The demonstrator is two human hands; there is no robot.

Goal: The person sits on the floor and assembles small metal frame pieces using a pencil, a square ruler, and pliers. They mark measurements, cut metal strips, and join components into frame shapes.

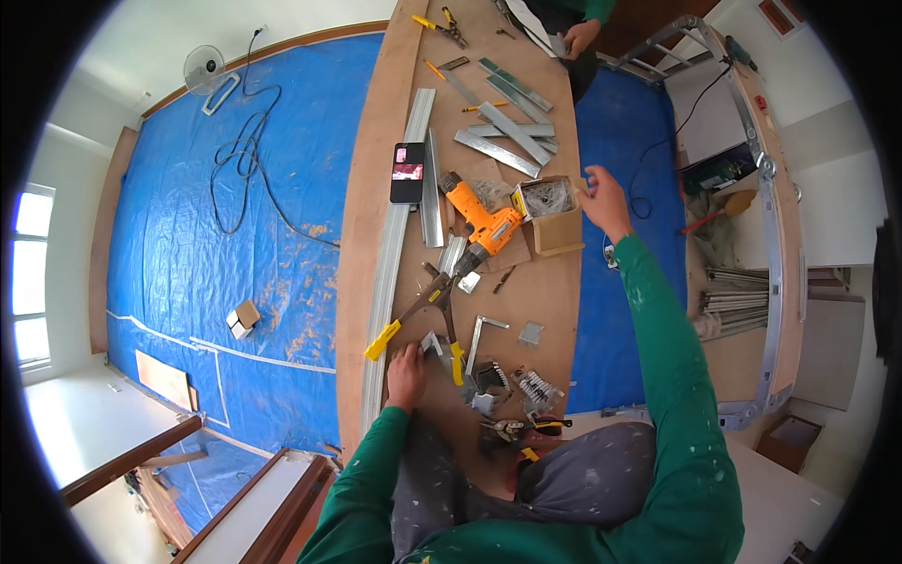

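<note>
Left hand (pixel 407 378) set against small metal piece (pixel 431 344), grip cannot be told; right hand (pixel 608 205), fingers parted, held well apart, beside 1 opened cardboard box (pixel 558 234).

No readable lettering here: left of the orange cordless drill (pixel 487 226), the smartphone (pixel 407 190) shows a lit screen, its characters too tiny to make out; right of that drill, the open cardboard box (pixel 558 234) carries a yellow patch, its print illegible.
</note>
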